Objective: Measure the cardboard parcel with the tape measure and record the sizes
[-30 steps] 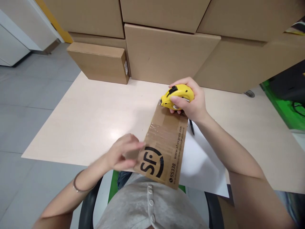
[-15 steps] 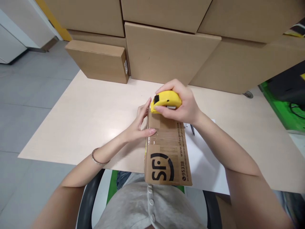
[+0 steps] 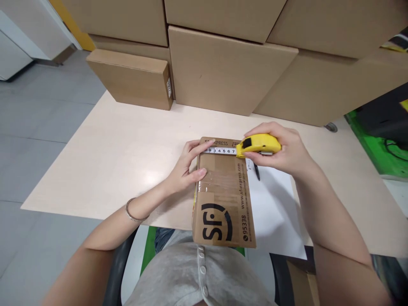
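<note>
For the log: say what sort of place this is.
Probably a parcel shipping room: cardboard boxes stacked at the table's far side, an SF Express parcel under a yellow tape measure.

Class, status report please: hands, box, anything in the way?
Left hand pins blade end at box left edge. Right hand grips yellow tape measure, blade stretched across box top. Pen on white paper, right of box.

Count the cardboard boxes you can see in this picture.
8. The SF box under the left hand and tape measure; a flat box back left; stacked behind, top-left box, top-middle box, top-right box, low-left box, low-middle box, low-right box. Others may be hidden.
</note>
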A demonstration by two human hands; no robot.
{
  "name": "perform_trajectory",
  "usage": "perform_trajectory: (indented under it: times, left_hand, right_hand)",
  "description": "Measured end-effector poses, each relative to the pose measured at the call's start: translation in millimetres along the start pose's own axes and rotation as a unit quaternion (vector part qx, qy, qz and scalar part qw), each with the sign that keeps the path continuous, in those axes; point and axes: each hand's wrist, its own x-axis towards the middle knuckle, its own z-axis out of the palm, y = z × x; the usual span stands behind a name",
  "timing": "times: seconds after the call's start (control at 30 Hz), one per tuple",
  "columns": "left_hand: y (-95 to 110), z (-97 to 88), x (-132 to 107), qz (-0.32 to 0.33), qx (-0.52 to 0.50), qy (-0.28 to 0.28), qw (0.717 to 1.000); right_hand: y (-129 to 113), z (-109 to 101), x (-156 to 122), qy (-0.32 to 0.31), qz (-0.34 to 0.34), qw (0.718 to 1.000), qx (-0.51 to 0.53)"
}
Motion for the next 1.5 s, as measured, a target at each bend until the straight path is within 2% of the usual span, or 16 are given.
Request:
perform_trajectory:
  times: [0.13,0.3,0.67,0.93,1.1,1.2,1.37,1.5]
  left_hand:
    - [0,-1.6,1,-0.003,0.015,-0.003,1.0]
    - [2,-1.5,1,-0.011,0.017,0.004,1.0]
    - [-1,0.2,1,0.006,0.006,0.002,1.0]
    - [-6,1.2,-1,0.006,0.007,-0.001,1.0]
    - [-12,4.5,-3,-0.021,-0.073,0.007,0.997]
    - [-12,3.8,-3,-0.036,-0.102,-0.009,0.994]
    - [-12,-1.0,-6,-0.059,-0.089,-0.007,0.994]
    - [-12,-21.8,-16,-0.085,-0.085,0.009,0.993]
  right_hand:
    - [10,-9,-21,0.037,0.032,0.999,0.015]
    - [17,-7,-30,0.047,0.042,0.998,0.014]
    - [11,-3,-30,0.059,0.075,0.995,0.035]
    - [9,-7,-31,0.038,0.084,0.995,0.036]
    - [-10,-12,-19,0.016,0.069,0.997,0.011]
    - [-23,-2,-1,-0.005,0.02,1.0,-0.005]
    - [-38,36,31,-0.056,-0.025,0.998,-0.023]
    - [-42,49,40,-0.017,-0.02,1.0,-0.002]
